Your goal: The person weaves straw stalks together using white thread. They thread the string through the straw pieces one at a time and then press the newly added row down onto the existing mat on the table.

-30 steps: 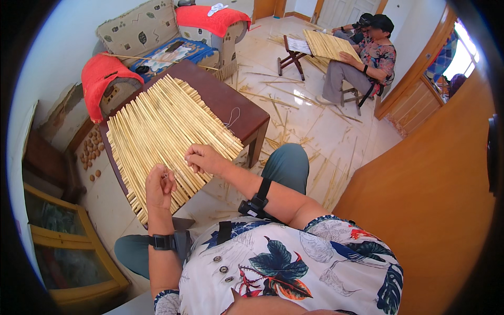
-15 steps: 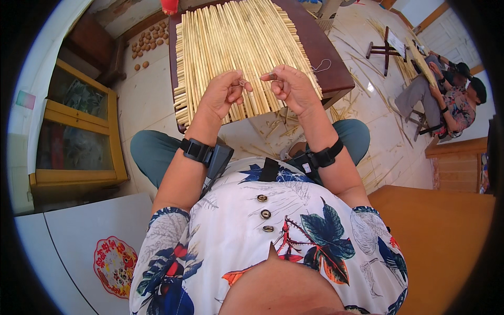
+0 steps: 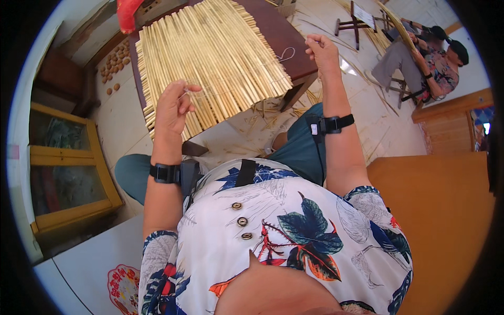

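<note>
"On the dark red table (image 3: 287, 30), what lies?"

"It is a mat (image 3: 205, 58) of yellow sticks, and its near edge passes over the table's edge."

"The hands?"

"They are well apart. The left hand (image 3: 176, 107) is above the mat's near left part, pinching white thread (image 3: 185, 93). The right hand (image 3: 323, 56) is raised to the right of the mat; if it holds something, I cannot tell."

"And farther away?"

"Loose sticks (image 3: 374, 39) on the floor (image 3: 341, 92), and one seated person (image 3: 445, 79) holds a yellow panel (image 3: 397, 23)."
</note>
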A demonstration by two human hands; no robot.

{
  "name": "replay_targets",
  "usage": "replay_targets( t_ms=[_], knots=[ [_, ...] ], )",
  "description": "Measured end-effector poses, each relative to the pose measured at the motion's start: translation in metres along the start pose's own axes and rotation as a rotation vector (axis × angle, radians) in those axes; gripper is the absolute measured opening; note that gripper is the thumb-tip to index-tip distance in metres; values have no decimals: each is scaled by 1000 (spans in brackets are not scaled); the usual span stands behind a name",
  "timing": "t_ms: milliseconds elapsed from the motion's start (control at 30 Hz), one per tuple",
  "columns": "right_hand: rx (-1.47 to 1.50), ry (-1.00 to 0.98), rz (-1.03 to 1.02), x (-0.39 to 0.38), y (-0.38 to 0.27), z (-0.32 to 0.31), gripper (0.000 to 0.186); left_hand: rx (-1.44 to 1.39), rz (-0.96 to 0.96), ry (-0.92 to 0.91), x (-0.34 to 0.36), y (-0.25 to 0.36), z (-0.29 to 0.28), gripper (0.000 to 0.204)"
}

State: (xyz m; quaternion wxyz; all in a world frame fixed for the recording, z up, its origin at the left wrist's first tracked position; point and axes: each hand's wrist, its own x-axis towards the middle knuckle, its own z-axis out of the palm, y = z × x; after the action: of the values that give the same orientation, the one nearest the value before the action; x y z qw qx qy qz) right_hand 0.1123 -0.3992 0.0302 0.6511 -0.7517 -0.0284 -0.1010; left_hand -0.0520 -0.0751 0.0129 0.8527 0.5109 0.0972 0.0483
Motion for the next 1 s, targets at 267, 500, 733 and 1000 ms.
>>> replay_targets(
  t_ms=[267,500,733,1000],
  knots=[
    [-682,-306,-236,14,52,-3,14,-15,34,53,5,-5,2,17],
    [-922,-398,-257,31,56,40,15,17,57,81,0,1,3,16],
    [-1214,-459,-249,34,63,37,26,-9,48,110,2,4,5,14],
    [-735,-94,-103,76,102,-60,18,-103,93,117,5,4,-11,15]
  ],
)
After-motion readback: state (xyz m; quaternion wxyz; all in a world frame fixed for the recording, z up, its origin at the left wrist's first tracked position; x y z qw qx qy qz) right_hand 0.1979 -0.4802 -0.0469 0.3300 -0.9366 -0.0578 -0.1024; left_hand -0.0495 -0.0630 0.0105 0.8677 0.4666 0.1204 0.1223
